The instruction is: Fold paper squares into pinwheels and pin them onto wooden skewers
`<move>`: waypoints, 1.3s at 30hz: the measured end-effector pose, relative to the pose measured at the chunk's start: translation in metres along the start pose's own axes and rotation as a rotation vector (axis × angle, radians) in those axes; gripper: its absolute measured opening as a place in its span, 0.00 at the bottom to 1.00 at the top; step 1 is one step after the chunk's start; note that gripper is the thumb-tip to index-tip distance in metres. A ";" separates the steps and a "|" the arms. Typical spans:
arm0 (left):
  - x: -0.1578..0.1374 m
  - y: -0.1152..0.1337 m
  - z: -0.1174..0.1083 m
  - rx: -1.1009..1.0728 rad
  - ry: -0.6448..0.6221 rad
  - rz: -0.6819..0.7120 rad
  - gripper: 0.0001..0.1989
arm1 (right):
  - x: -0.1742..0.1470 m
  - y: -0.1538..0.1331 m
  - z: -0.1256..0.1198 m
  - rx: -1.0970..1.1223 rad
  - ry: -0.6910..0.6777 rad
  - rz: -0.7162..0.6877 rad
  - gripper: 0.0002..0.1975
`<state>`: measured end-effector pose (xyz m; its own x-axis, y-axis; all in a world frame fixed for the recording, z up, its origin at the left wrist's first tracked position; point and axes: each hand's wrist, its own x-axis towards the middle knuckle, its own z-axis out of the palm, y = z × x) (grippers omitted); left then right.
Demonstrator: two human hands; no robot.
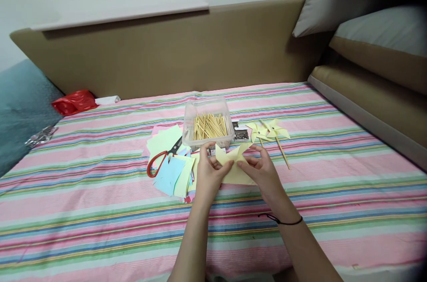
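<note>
Between both hands is a pale yellow sheet of paper (237, 177), its upper corners folded up and in toward the middle. My left hand (213, 167) pinches it from the left, thumb on the paper's centre. From the right, my right hand (262, 168) grips it the same way, its thumb close to the other. Just beyond the hands stands a clear plastic box (187, 126) holding many wooden sticks (209, 126). Two finished yellow paper pinwheels (275, 129) lie to the right, at least one on a stick. What the fingers do behind the paper is hidden.
Scissors with red handles (159, 164) rest on coloured paper pieces (171, 177) at the left. A small case of metal pins (241, 134) sits beside the box. A red plastic bag (75, 102) lies far left on the striped cloth (110, 211). Cushions (376, 59) border the right.
</note>
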<state>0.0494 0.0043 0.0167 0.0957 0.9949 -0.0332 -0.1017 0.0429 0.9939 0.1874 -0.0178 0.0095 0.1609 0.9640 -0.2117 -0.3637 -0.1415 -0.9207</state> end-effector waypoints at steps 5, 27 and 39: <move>-0.001 0.001 0.000 0.059 -0.003 0.009 0.28 | 0.000 0.000 0.000 -0.030 0.003 -0.009 0.34; -0.003 0.008 0.001 -0.010 -0.061 -0.063 0.31 | 0.000 -0.001 0.001 -0.041 0.020 -0.002 0.36; -0.002 0.004 -0.002 -0.040 -0.066 -0.090 0.32 | 0.002 0.002 -0.001 -0.054 -0.003 -0.008 0.35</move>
<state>0.0465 0.0028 0.0205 0.1708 0.9787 -0.1137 -0.1288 0.1366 0.9822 0.1884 -0.0164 0.0069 0.1609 0.9658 -0.2035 -0.3122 -0.1458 -0.9388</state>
